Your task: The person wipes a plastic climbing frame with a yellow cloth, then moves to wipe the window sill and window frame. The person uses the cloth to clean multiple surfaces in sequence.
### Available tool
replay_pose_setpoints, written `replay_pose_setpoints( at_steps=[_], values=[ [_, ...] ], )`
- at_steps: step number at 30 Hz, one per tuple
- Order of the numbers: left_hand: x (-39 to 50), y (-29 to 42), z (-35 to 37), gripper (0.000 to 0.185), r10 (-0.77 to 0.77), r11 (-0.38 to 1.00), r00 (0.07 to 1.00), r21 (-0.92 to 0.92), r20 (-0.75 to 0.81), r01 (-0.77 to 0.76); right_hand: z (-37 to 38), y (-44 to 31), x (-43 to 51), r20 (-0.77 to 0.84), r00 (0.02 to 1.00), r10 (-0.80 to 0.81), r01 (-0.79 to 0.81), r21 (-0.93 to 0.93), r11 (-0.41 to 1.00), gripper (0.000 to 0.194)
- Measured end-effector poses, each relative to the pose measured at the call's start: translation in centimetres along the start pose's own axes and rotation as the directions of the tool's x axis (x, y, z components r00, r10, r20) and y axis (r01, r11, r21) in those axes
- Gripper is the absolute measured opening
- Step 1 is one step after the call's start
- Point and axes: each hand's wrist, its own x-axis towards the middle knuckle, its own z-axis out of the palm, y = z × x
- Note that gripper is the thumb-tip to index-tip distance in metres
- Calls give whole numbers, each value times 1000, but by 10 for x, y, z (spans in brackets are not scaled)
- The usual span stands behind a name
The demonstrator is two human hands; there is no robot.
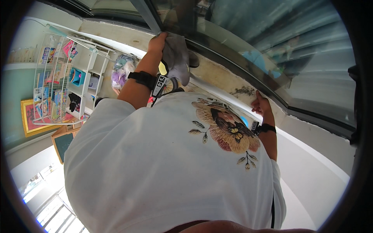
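Observation:
My left hand grips a grey cloth by its upper edge, close to the upright of a dark metal window frame. The cloth hangs in folds over the pale window sill. On the right, my right hand rests at the sill with the index finger stretched out and the other fingers partly curled; nothing shows in it. Beside that fingertip is a dark, blotchy stain on the sill. Glass panes rise beyond the frame.
A white wire rack with books stands at the left, beside white shelves holding a blue bin. Dolls lie near my left forearm. Part of a spoked wheel shows below the cloth. A gold-framed picture is farther left.

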Motion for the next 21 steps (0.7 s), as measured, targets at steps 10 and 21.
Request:
replay_pose_setpoints(
  at_steps=[10, 21],
  values=[
    [-34, -7, 21, 40, -79, 988, 975, -114, 210, 105, -1, 0, 2, 13, 1000, -11, 10, 49, 999, 72],
    [-50, 6, 11, 45, 68, 959, 994, -281, 81, -43, 0, 0, -1, -15, 1000, 2, -2, -8, 1000, 73]
  ],
)
